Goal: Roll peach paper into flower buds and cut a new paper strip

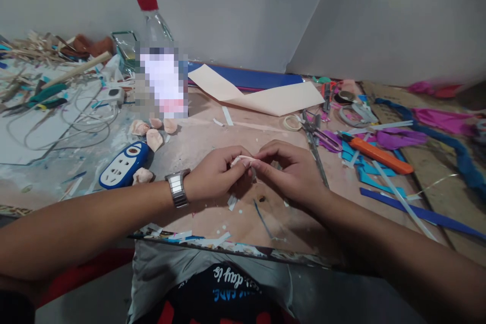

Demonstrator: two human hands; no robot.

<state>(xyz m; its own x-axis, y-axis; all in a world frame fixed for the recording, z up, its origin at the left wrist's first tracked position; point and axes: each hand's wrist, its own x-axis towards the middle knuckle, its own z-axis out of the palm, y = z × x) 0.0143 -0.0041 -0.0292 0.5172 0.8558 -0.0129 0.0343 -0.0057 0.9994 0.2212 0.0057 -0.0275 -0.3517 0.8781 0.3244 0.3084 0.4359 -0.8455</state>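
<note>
Over the middle of the table, my left hand (216, 172) and my right hand (290, 169) meet with closed fingers. Between them they pinch a small pale pink crumpled piece (240, 160), perhaps paper or cloth; its material I cannot tell. The thumbs and forefingers of both hands press on it, and part of it is hidden by the fingers. Left of my left hand, a similar pale pink crumpled lump (143, 175) lies beside a blue and white power strip (124, 164). Several more such lumps (154, 139) sit behind the strip.
A red-capped bottle (155, 28) stands at the back. Behind my hands lies a folded cream strip (261, 100). To the right are an orange utility knife (379, 153), scissors (313, 129) and a tape roll (292, 122). Pliers (45, 93) and a white cable (81, 144) lie left.
</note>
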